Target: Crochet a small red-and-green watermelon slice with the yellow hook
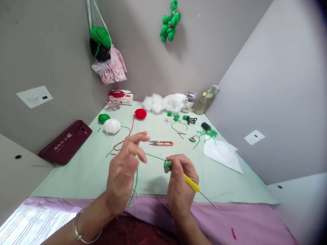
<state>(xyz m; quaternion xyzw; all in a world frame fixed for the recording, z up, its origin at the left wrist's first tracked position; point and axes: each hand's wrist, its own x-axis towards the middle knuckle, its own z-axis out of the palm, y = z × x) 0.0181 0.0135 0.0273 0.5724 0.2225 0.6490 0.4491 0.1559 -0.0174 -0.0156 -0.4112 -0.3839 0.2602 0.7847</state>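
Green crochet piece [168,165] pinched at right hand [182,183] fingertips.

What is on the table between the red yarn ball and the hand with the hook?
In the head view, orange-handled snips lie between the red yarn ball and the right hand; the rest is bare green mat.

**Colours and Patterns at the Work Surface**

The table cover [84,170] is pale green. The crochet piece [168,165] is green with red. The hook handle [191,183] is yellow. Yarn balls: one green [103,118], one white [111,126], one red [140,113]. The snips [161,143] are orange-red. The phone case [65,142] is dark red with gold lettering. The hanging cloth [113,69] is pink, dotted.
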